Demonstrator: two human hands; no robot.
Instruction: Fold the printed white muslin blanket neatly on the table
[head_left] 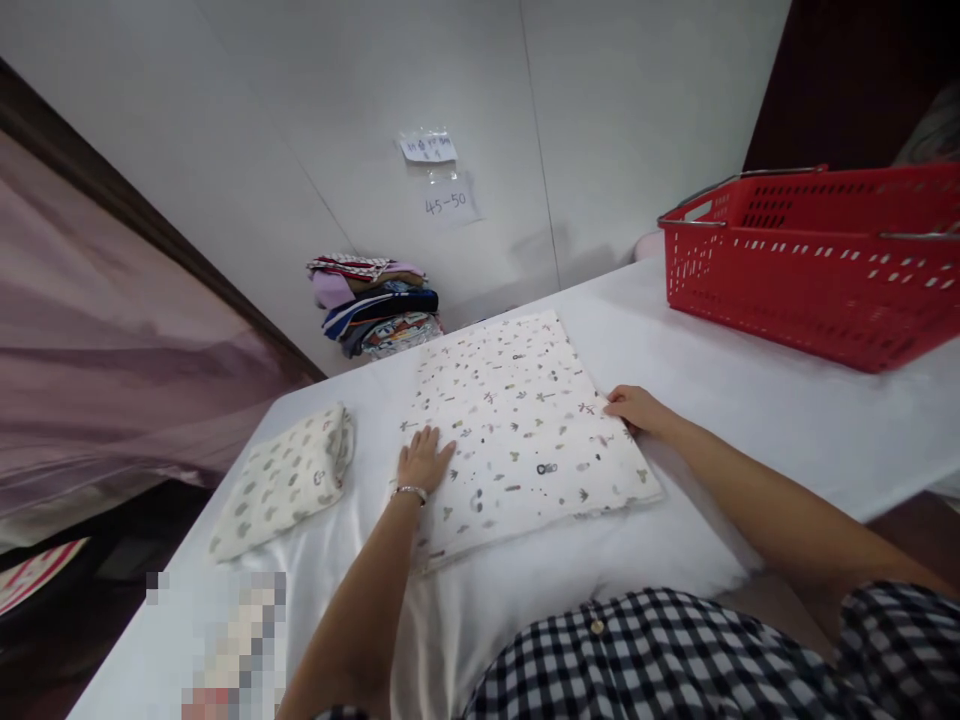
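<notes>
A white cloth with small printed figures lies spread in a flat, roughly rectangular shape on the white-covered table. My left hand, with a bracelet at the wrist, rests on the cloth's left edge, fingers apart and palm down. At the right edge my right hand pinches the cloth between thumb and fingers. To the left of my left hand lies a folded cream cloth with grey-green spots, touched by neither hand.
A red plastic basket with metal handles stands at the back right. Folded clothes are stacked beyond the table's back edge, below paper labels on the wall. Pink fabric hangs at left; a blurred patch covers the near left corner.
</notes>
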